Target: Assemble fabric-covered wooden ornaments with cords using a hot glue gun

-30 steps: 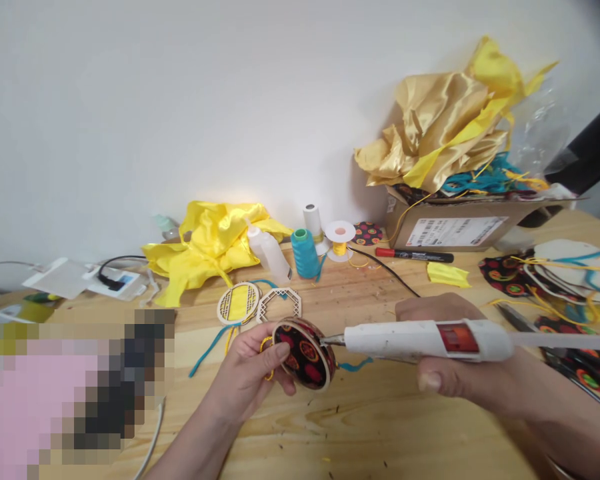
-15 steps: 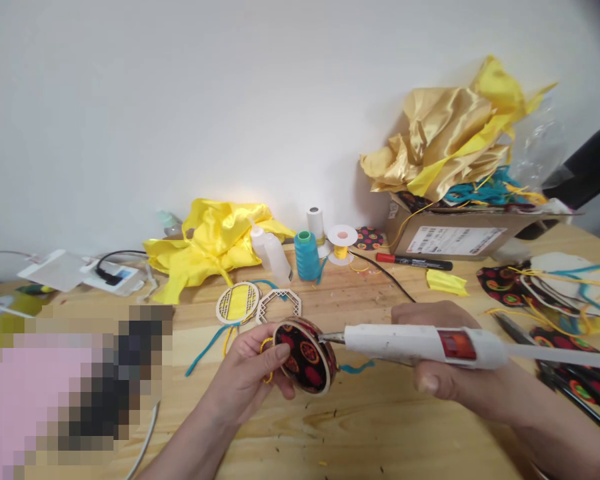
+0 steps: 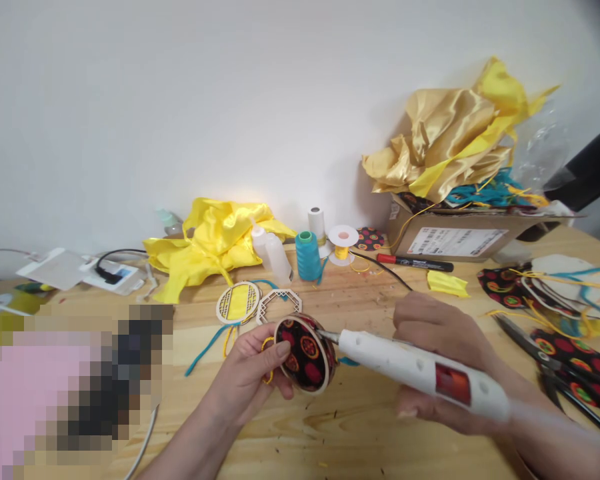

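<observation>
My left hand [image 3: 260, 367] pinches a round fabric-covered piece [image 3: 305, 353] with a pale wooden rim, its face dark with red and orange patterns. A yellow cord loops by the fingers. In my right hand [image 3: 440, 347] is a white hot glue gun [image 3: 405, 367] with a red window, a clear glue stick trailing from its back. The metal nozzle points left and meets the upper right rim of the round piece; whether it touches cannot be made out. Just behind lie a round lattice frame [image 3: 220, 303] with yellow cloth and an octagonal lattice frame [image 3: 295, 298].
Behind stand a teal thread cone [image 3: 308, 257], a white spool [image 3: 343, 236], glue bottles [image 3: 277, 257] and yellow satin [image 3: 205, 233]. A cardboard box [image 3: 405, 233] of fabric sits back right, with a marker [image 3: 420, 264] before it. Scissors [image 3: 545, 357] lie right, over patterned cloth.
The glue gun has tilted, its rear end dropping and its nozzle shifting slightly left and up along the rim. My left hand and the round piece are nearly still.
</observation>
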Tool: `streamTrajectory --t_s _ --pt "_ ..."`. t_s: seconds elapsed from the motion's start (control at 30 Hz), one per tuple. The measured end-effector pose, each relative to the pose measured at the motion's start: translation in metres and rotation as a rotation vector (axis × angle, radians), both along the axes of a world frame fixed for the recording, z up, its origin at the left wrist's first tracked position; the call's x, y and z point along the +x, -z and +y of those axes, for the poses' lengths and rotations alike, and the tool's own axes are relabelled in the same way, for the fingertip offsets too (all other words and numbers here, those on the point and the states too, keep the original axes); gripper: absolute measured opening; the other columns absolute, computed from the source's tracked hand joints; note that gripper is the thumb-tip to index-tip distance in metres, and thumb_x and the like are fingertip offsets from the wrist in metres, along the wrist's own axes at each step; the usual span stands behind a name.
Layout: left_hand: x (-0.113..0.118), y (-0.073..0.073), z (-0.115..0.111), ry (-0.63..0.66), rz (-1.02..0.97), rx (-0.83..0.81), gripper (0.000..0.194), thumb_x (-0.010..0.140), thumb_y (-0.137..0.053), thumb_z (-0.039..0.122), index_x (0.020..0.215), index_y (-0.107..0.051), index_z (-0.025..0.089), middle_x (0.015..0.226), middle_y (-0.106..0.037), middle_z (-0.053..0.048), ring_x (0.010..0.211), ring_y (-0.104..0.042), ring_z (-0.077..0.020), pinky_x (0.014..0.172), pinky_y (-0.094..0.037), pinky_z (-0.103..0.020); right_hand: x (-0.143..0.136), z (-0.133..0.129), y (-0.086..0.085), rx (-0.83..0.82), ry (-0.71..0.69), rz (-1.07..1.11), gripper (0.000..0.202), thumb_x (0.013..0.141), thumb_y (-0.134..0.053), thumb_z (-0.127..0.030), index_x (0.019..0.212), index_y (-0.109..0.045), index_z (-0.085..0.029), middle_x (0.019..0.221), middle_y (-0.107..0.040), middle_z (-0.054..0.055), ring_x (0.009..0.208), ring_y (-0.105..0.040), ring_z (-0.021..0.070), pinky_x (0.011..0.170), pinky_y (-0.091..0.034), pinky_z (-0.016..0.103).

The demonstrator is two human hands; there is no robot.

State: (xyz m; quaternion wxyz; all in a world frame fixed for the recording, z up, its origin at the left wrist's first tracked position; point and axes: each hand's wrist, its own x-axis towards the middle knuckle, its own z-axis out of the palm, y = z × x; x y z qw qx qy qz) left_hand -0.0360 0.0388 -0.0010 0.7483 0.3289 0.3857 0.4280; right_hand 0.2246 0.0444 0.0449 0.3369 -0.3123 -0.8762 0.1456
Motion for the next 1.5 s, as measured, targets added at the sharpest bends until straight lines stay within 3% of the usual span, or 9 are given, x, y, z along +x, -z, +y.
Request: streamTrajectory --t_s 0.13,0.23,0.33,0.47,1.2,1.5 --pt "0.000 0.002 0.001 -0.020 -0.010 -0.024 0.019 0.069 -0.076 0.022 0.085 -0.072 0.013 0.061 -0.071 -0.004 0.043 -0.062 -0.0117 0.035 -0.049 -0.015 0.003 -0.001 0.005 0.321 0.063 -0.222 0.043 0.076 -0.058 -0.057 0.057 -0.050 -0.020 0.056 -0.042 -0.001 0.058 -0.039 0.0153 0.062 -0.033 0.033" --pt "-0.001 0.004 0.001 -0.022 -0.014 -0.035 0.017 0.070 -0.075 0.021 0.085 -0.071 0.013 0.061 -0.071 -0.004 0.041 -0.061 -0.0102 0.035 -0.048 -0.014 0.002 -0.004 0.002 0.482 0.097 -0.344 0.030 0.081 -0.059 -0.037 0.057 -0.053 -0.020 0.055 -0.046 0.001 0.061 -0.044 0.0167 0.068 -0.036 0.035" --pt "-0.001 0.005 -0.001 -0.020 -0.002 -0.042 0.017 0.071 -0.075 0.021 0.085 -0.072 0.013 0.062 -0.071 -0.004 0.042 -0.061 -0.0101 0.035 -0.047 -0.014 0.002 -0.007 -0.003 0.543 0.111 -0.367 0.023 0.081 -0.053 -0.017 0.058 -0.054 -0.019 0.057 -0.050 0.001 0.065 -0.047 0.0170 0.070 -0.038 0.036" --pt "-0.001 0.005 -0.001 -0.016 0.023 -0.049 0.020 0.069 -0.077 0.022 0.084 -0.072 0.012 0.061 -0.071 -0.004 0.041 -0.061 -0.0104 0.035 -0.047 -0.014 0.002 -0.009 -0.006 0.563 0.121 -0.375 0.026 0.081 -0.048 -0.008 0.058 -0.055 -0.018 0.057 -0.051 0.002 0.065 -0.047 0.0171 0.071 -0.038 0.037" --pt "-0.002 0.006 0.002 -0.085 0.069 -0.052 0.020 0.070 -0.076 0.023 0.086 -0.072 0.012 0.065 -0.072 -0.004 0.044 -0.062 -0.0102 0.035 -0.047 -0.014 0.005 -0.014 -0.009 0.561 0.104 -0.398 0.035 0.089 -0.040 -0.009 0.059 -0.057 -0.017 0.059 -0.055 0.004 0.067 -0.047 0.0182 0.072 -0.036 0.038" --pt "-0.004 0.006 0.004 -0.121 0.040 -0.060 0.020 0.066 -0.079 0.021 0.085 -0.072 0.015 0.068 -0.073 -0.003 0.049 -0.065 -0.0110 0.045 -0.051 -0.015 0.004 -0.014 -0.008 0.561 0.106 -0.402 0.026 0.082 -0.046 -0.009 0.061 -0.057 -0.016 0.060 -0.055 0.004 0.068 -0.048 0.0189 0.074 -0.038 0.040"
